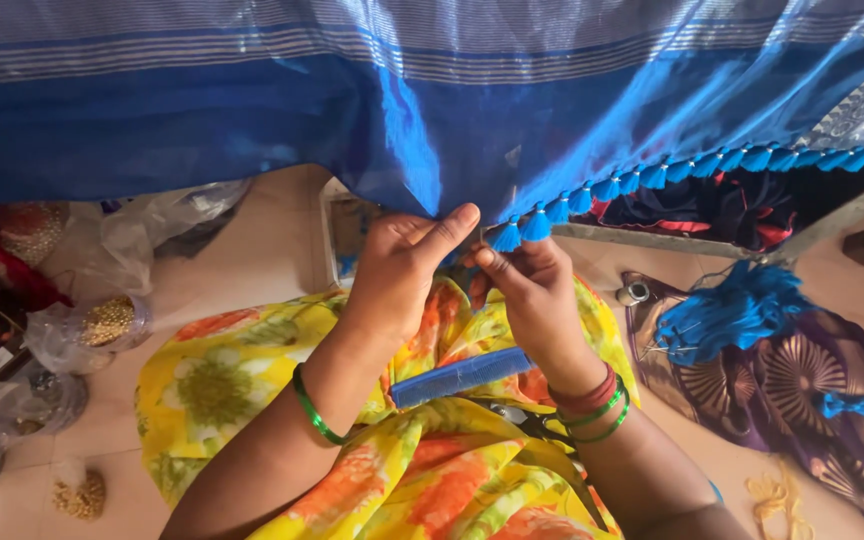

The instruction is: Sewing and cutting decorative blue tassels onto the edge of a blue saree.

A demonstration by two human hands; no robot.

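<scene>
A shiny blue cloth [252, 110] with striped bands hangs across the top, its lower edge trimmed with a row of small blue tassels [652, 175]. My left hand [397, 270] pinches the cloth's edge at the centre, thumb up against the fabric. My right hand [537, 290] grips the edge just beside it, fingers closed at the nearest tassel [505, 236]. Both wrists wear green bangles. A blue comb [460, 376] lies on my lap, on yellow flowered fabric [222, 390]. Dark scissors [532, 420] rest partly hidden under my right wrist.
A bundle of blue thread [727, 315] lies on a purple patterned cloth [812, 390] at the right, with a small spool [635, 293] beside it. Plastic bags with golden beads [107, 322] and boxes crowd the left. Tiled floor [252, 255] lies below.
</scene>
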